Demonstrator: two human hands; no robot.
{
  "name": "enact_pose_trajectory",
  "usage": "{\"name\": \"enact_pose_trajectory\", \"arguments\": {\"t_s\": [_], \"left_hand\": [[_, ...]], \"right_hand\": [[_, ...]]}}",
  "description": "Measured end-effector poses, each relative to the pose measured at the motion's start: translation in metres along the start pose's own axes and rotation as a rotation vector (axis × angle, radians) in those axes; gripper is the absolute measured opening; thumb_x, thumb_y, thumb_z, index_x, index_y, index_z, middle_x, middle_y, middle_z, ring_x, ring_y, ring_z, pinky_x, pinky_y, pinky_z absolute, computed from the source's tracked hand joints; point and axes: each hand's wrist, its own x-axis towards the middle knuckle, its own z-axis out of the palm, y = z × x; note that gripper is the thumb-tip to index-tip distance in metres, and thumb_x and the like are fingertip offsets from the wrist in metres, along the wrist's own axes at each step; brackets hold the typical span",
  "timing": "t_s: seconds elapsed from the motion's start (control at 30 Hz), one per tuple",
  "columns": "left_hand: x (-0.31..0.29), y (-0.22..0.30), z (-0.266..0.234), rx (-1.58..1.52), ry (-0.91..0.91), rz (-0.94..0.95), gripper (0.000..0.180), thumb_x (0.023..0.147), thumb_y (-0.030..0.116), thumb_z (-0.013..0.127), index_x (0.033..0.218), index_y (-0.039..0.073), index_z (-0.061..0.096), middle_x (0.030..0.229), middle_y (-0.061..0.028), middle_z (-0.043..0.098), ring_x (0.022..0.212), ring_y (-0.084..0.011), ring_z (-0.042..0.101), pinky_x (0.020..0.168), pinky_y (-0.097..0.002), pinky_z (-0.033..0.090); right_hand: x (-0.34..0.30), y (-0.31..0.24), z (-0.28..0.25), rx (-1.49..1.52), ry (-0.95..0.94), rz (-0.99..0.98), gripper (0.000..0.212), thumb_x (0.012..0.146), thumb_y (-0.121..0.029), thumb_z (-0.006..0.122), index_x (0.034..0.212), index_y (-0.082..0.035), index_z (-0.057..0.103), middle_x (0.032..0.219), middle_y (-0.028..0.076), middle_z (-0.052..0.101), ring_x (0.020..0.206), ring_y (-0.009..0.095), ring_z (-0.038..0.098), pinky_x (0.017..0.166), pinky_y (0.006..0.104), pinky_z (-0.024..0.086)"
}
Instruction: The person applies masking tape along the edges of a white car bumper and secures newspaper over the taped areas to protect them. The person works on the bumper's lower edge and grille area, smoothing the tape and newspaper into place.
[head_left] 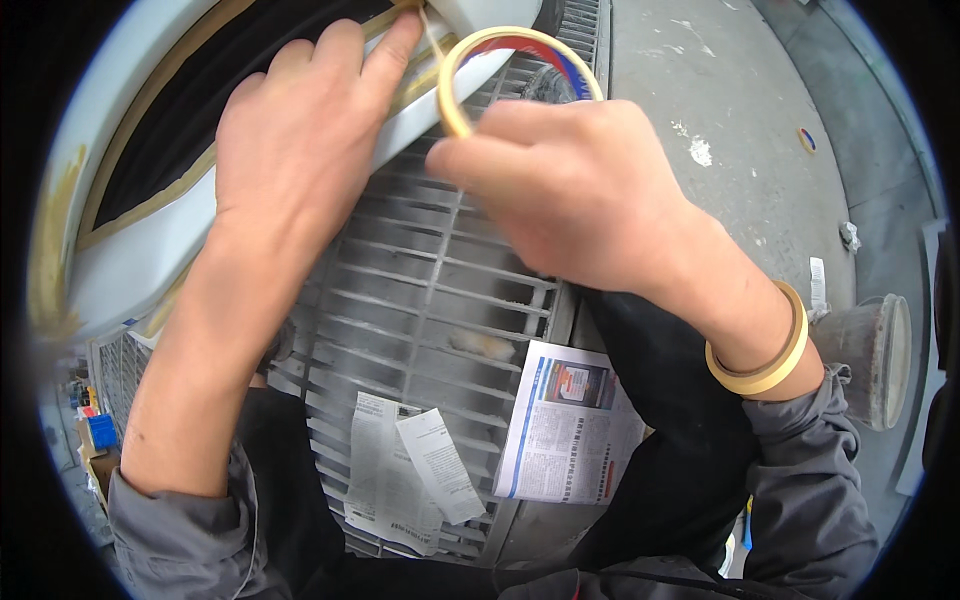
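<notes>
A white vehicle panel curves along the upper left, with strips of tan masking tape edging a black opening. On its taped edge rests my left hand, fingers apart and reaching forward; the index fingertip touches the tape near the top of the view. Just to the right, my right hand is closed on a roll of masking tape. A strip runs from the roll toward my left index finger. Motion blurs the right hand slightly. Around my right wrist sits a second tape roll.
Below is a metal floor grate, dusted white. Printed paper slips and a folded newspaper lie between my legs. A clear plastic bucket stands at right. A small tape roll lies on the grey floor.
</notes>
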Motion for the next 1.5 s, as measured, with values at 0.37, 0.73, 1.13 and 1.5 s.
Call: {"name": "enact_pose_trajectory", "arguments": {"t_s": [0.37,0.73,1.13,1.5], "left_hand": [[0.002,-0.002,0.013,0.043,0.003,0.004,0.073,0.087,0.022,0.081,0.155,0.029,0.058,0.098,-0.0036,0.060,0.083,-0.0233,0.068,0.068,-0.0368,0.061],[0.007,0.002,0.021,0.083,0.055,-0.001,0.070,0.085,0.022,0.080,0.152,0.029,0.059,0.091,-0.0039,0.061,0.074,-0.0229,0.068,0.062,-0.0362,0.061],[-0.010,0.006,0.012,-0.245,0.248,0.116,0.037,0.084,0.011,0.073,0.120,0.008,0.073,0.092,-0.0056,0.057,0.088,-0.0231,0.063,0.090,-0.0437,0.060],[0.023,0.037,0.008,0.016,-0.259,0.421,0.008,0.086,0.010,0.070,0.091,0.012,0.075,0.078,-0.0039,0.067,0.089,-0.0233,0.073,0.131,-0.0600,0.029]], "right_hand": [[0.007,-0.005,-0.006,-0.068,-0.065,0.007,0.025,0.072,-0.003,0.075,0.093,-0.015,0.071,0.074,0.001,0.061,0.064,0.026,0.067,0.053,0.0388,0.053],[0.018,-0.008,-0.013,0.095,0.050,0.077,0.031,0.076,-0.002,0.074,0.105,-0.014,0.075,0.080,0.004,0.067,0.064,0.028,0.068,0.053,0.0371,0.052],[-0.127,-0.042,-0.047,0.475,-0.871,0.213,0.019,0.084,-0.007,0.068,0.098,-0.013,0.078,0.084,0.006,0.076,0.073,0.028,0.073,0.063,0.0425,0.056],[-0.129,-0.020,-0.028,0.670,-0.962,0.363,0.017,0.089,-0.009,0.063,0.096,-0.014,0.077,0.086,0.004,0.077,0.087,0.027,0.076,0.074,0.0426,0.057]]}}
